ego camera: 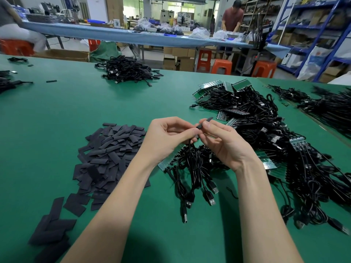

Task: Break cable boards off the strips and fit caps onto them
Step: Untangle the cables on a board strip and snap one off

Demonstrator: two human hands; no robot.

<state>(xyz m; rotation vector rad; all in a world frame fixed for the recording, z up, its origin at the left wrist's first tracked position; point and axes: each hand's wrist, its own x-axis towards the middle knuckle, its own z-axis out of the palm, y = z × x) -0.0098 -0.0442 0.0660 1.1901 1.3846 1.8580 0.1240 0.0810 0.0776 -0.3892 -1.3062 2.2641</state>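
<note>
My left hand (167, 137) and my right hand (226, 143) meet above the green table (76, 111). Between their fingertips sits a small black cap (204, 123), pinched by my right thumb and fingers. My left fingers pinch the black cable (190, 147) just below it; the board inside is hidden. The cable hangs down to a bundle of USB cables (199, 179) attached to a green board strip (171, 158) under my left wrist. A heap of flat black caps (112, 152) lies left of my hands.
A large pile of board strips with black cables (256, 118) fills the right side. A smaller cable heap (129, 70) sits far back, more cables (326, 105) at the far right. Loose caps (53, 224) lie near the front left. A person works at a blue table (121, 34) behind.
</note>
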